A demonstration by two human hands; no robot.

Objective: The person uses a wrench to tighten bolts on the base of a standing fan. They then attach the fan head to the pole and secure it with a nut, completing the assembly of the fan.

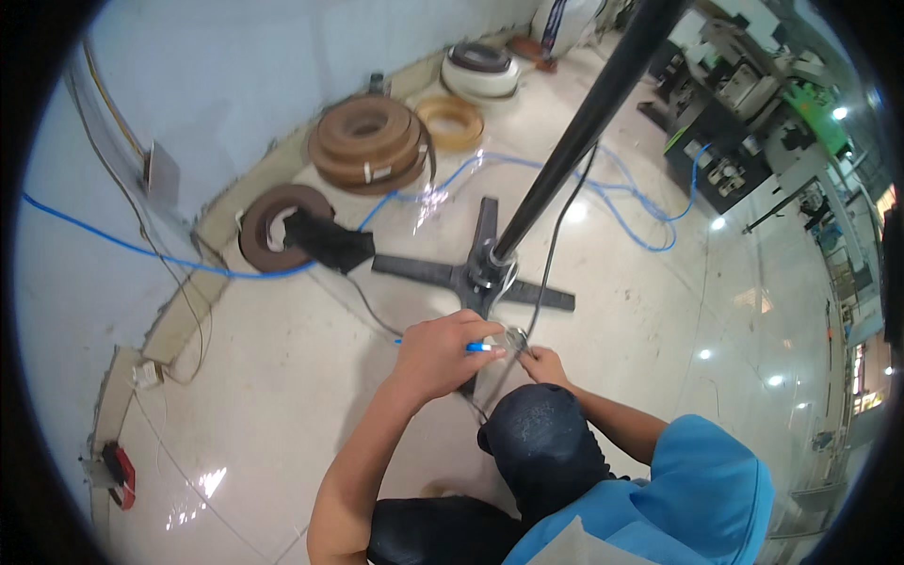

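Observation:
I squat before a stand with a black cross-shaped base [411,270] and a tall black pole [574,146]. My left hand [443,356] is closed around a slim blue pen-like tool [478,347], whose blue ends show on both sides of the fist. Close by on the right, my right hand [546,366] pinches a small shiny item [515,339], silvery or clear and too blurred to name. A black cable [551,259] hangs from the pole down to this hand. Beside the pole's foot a white wire [508,282] loops out.
Brown coiled rolls of strip [365,141] lie along the wall, with a tan roll [450,122] and a white one [480,73] behind. A black cloth-like piece [330,242] covers part of another roll [259,231]. A blue hose [650,212] crosses the floor. Machinery [725,169] stands at right.

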